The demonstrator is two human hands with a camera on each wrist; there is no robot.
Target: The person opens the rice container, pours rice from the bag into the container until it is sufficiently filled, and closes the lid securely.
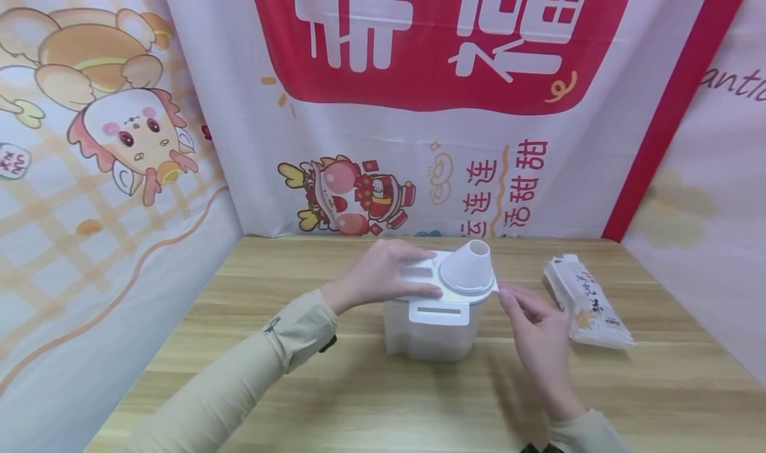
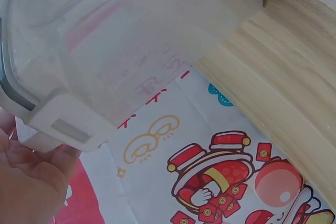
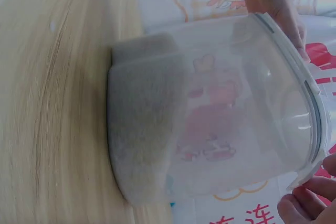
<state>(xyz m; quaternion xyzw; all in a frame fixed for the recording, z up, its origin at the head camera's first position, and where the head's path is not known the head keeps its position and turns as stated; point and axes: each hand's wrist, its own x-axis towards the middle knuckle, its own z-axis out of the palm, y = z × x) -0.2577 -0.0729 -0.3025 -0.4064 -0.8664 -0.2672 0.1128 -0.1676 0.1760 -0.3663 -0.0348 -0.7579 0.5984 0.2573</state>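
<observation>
I see one translucent plastic container [image 1: 427,330] with a white spouted lid [image 1: 467,273] mid-table [image 1: 359,400]. My left hand [image 1: 383,273] lies flat on the lid, fingers straight; my right hand [image 1: 538,333] pinches its corner. Uneven pressure could tip the container (it looks light). One white packet [image 1: 586,300] lies right.

Clear container [image 1: 432,330] sits mid-table [image 1: 371,400], white funnel [image 1: 469,267] rising from its lid. Left hand [image 1: 383,275] covers the lid's left part, right hand [image 1: 538,336] blocks the right near corner. Packet [image 1: 586,300] lies right of it, narrow gap between. Open wood near, far left, and along the far edge. Banners [image 1: 197,173] wall off 3 sides.
</observation>
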